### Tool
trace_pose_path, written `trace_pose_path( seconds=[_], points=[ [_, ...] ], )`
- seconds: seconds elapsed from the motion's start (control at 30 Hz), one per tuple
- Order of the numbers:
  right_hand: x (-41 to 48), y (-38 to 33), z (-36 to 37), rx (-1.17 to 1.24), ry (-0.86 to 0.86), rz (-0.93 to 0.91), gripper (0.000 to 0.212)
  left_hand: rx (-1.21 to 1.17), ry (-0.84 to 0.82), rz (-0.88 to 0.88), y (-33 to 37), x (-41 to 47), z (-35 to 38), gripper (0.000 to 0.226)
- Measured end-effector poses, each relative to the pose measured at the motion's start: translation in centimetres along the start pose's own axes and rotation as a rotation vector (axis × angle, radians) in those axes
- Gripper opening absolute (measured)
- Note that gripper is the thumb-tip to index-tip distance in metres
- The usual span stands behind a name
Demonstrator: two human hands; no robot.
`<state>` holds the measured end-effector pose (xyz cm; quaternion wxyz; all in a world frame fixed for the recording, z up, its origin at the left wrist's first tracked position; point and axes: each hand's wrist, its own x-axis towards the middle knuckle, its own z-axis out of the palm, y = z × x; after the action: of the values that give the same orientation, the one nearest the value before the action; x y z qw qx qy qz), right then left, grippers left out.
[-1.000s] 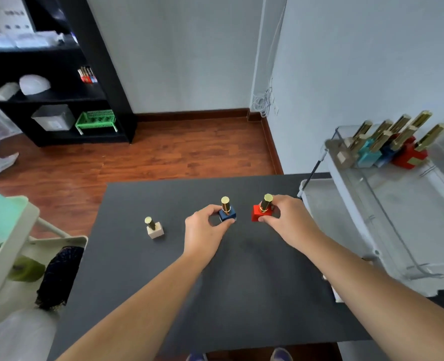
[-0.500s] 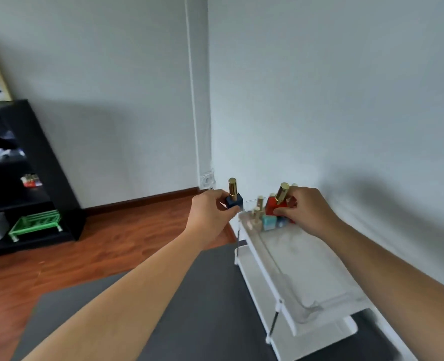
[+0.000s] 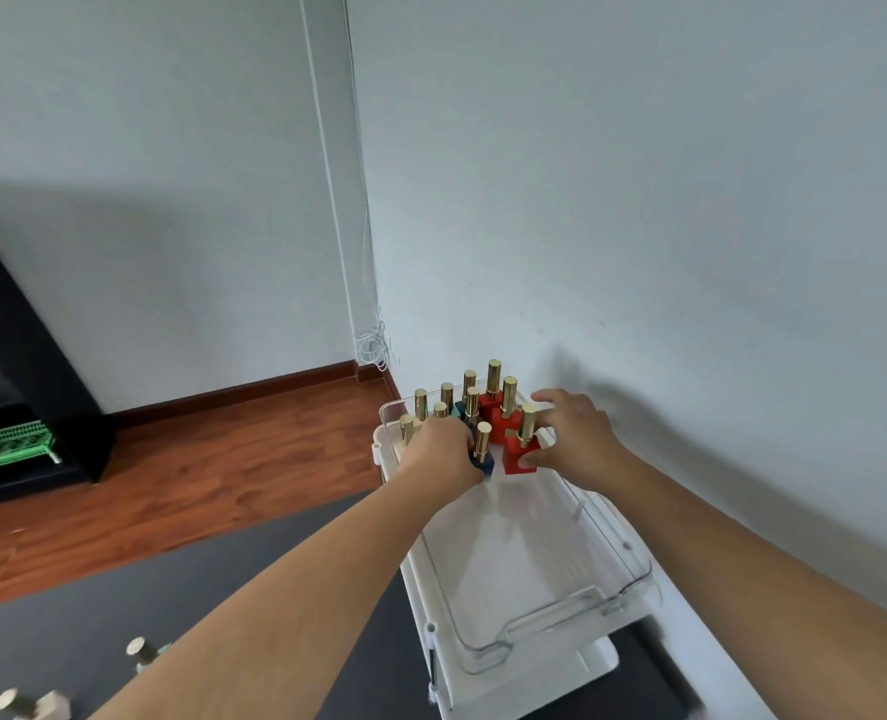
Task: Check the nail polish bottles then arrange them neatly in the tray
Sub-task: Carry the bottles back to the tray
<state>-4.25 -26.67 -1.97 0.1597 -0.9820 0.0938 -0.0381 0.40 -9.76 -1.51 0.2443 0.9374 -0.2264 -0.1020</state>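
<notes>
Both hands have come forward and down over the tray since half a second ago, when they held their bottles up at its far left corner; a second ago the same two bottles stood on the dark table. Now the left hand (image 3: 444,449) is clamped on the dark blue bottle (image 3: 483,457), its base low over the tray floor or just touching it, which I cannot tell; the right hand (image 3: 576,439) is closed on the red bottle (image 3: 521,449), thumb against its near face, fingers behind the gold cap; the two bottles sit side by side, just near of the cluster.

Outward from the hands, the standing bottles (image 3: 483,402) fill the far end of the clear tray (image 3: 560,605) in rough rows, pale and teal ones to the left, red ones to the right; the near part of the tray lies bare; the tray rests on a white cart (image 3: 534,688) against the wall.

I judge the task well along but unfinished: most bottles are placed, these two look about to be set down, and at least two more wait on the table (image 3: 93,615) at the near left, a teal bottle (image 3: 142,654) beside the left forearm and a pale bottle (image 3: 30,706) at the frame's edge; whether others remain out of view I cannot tell.
</notes>
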Motion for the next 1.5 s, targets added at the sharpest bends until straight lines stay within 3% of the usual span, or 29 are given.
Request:
trace_pose_path(
  seconds=[0.27,0.43,0.6,0.73,0.9,1.03,1.13,1.33,1.5],
  points=[
    [0.8,1.2,1.5,-0.013,-0.04,0.057,0.039,-0.02,0.06,-0.039,0.5,0.8,1.5,0.017],
    [0.0,1.2,-0.2,0.084,0.019,0.027,0.054,0.012,0.123,-0.016,0.2,0.4,0.8,0.029],
    [-1.1,-1.6,-3.2,0.302,0.241,-0.122,0.034,-0.101,0.266,0.003,-1.7,-2.3,-3.6,0.032],
    [-0.9,-9.1,-2.4,0.386,0.278,-0.322,0.021,-0.152,0.439,-0.048,-6.7,-6.0,-8.1,0.029],
    [-1.7,-20.0,2.6,0.438,-0.03,-0.478,0.017,-0.104,0.481,-0.165,-17.2,-12.7,-12.0,0.036],
    [-3.2,-26.2,9.4,0.354,-0.305,-0.49,0.02,-0.035,0.385,-0.373,-26.3,-18.8,-12.1,0.043],
    [-4.2,-29.1,14.8,0.26,-0.452,-0.439,0.036,-0.01,0.279,-0.498,-32.0,-22.3,-10.7,0.051],
    [-5.3,-31.5,22.4,0.184,-0.521,-0.351,0.064,-0.077,0.16,-0.588,-39.5,-24.4,-6.1,0.06],
    [-5.6,-32.0,26.3,0.265,-0.581,-0.234,0.051,-0.218,0.095,-0.634,-42.3,-23.6,-2.9,0.051]
  ],
)
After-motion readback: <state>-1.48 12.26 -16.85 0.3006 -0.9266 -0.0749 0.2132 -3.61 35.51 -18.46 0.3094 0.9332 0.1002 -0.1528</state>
